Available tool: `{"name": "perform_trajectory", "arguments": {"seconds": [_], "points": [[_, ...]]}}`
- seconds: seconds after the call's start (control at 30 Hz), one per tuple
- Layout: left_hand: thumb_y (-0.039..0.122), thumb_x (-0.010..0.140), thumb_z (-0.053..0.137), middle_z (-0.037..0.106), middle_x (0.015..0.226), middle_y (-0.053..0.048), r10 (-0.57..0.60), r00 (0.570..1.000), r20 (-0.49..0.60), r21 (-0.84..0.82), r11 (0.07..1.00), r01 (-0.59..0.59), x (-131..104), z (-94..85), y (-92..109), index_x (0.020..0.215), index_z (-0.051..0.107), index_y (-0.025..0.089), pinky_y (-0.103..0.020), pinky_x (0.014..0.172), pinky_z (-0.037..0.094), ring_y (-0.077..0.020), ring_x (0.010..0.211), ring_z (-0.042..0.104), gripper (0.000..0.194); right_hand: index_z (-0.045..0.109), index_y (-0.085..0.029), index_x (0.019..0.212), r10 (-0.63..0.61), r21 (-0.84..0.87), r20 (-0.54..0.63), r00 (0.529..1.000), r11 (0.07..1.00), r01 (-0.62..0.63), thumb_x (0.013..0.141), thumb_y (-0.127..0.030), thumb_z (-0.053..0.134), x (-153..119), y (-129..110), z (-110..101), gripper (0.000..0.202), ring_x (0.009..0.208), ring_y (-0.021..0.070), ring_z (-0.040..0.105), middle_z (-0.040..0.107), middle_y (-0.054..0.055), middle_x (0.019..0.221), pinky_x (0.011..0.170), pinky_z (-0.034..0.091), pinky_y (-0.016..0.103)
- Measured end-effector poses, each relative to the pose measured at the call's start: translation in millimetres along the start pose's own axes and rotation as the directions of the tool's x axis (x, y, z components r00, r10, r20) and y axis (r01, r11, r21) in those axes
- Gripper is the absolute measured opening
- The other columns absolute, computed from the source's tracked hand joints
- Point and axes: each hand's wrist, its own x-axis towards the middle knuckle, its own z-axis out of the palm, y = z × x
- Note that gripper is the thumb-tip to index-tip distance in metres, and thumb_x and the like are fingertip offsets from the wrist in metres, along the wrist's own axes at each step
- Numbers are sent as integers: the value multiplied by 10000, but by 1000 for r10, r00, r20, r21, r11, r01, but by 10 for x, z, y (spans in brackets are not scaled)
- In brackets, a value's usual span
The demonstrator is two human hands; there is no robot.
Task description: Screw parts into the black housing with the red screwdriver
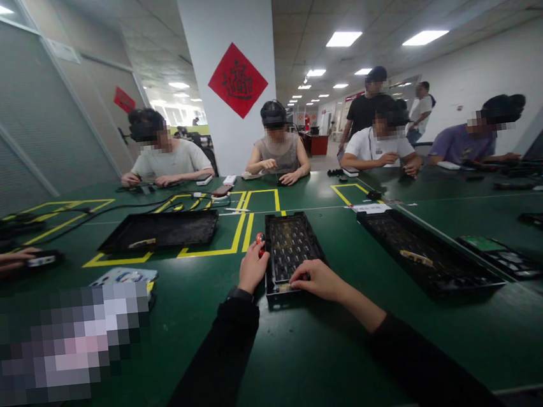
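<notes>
In front of me on the green table lies a black tray [297, 239] with rows of small pale pieces standing in it. My left hand [252, 266] is at the tray's left side, its fingers closed round a small red object [260, 238] whose kind I cannot make out. My right hand [315, 279] reaches over the tray's near end from the right. Its fingers are pinched together beside a small tan piece [284, 287] in the near strip of the tray; what lies between the fingertips is hidden.
To the left is another black tray [159, 232], and to the right a long black tray [424, 249] with a yellowish strip inside. Farther right sits a black-and-green part [492, 249]. Several people work across the table [315, 353]. At far left a person's hand [8, 259] holds a dark device.
</notes>
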Motion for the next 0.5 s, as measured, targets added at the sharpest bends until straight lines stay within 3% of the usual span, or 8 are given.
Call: {"name": "perform_trajectory", "arguments": {"seconds": [0.5], "points": [[287,795,438,483,1283,-65,-37,999,3,-12,999,37,-11,-31,64,1157,546,200,-343,1002,332,-208,1165,458,387,712,-188,802,20,38,14,1000,999,-21,747,-291,631,6,4,-12,142,712,133,575,677,21,755,664,407,240]]}}
